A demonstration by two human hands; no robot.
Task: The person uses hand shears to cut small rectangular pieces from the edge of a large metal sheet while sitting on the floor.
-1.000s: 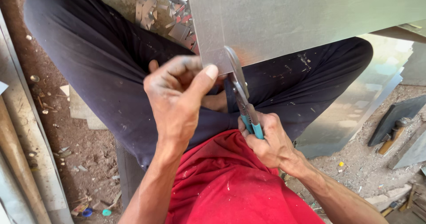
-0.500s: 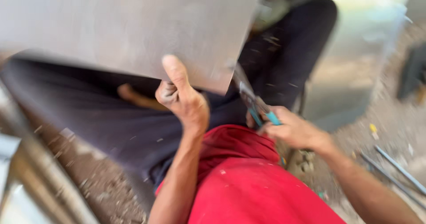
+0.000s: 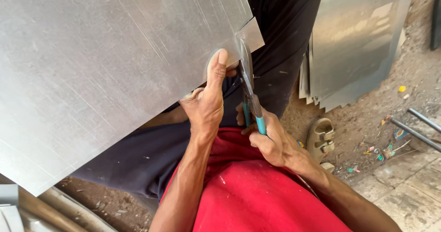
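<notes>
Sheet metal (image 3: 105,71) rests across the person's lap, above both hands. Left hand (image 3: 204,105) grips its lower edge, thumb flat on top. Right hand (image 3: 271,142) is closed around teal-handled snips (image 3: 248,82) biting into that edge just beside the thumb.

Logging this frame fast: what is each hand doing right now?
Left hand: gripping the edge of the metal sheet, thumb on top.
Right hand: closed on the handles of the tin snips.

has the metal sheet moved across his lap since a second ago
Yes. The metal sheet has swung left over the dark trousers, now covering the left thigh; the left hand grips its edge.
</notes>
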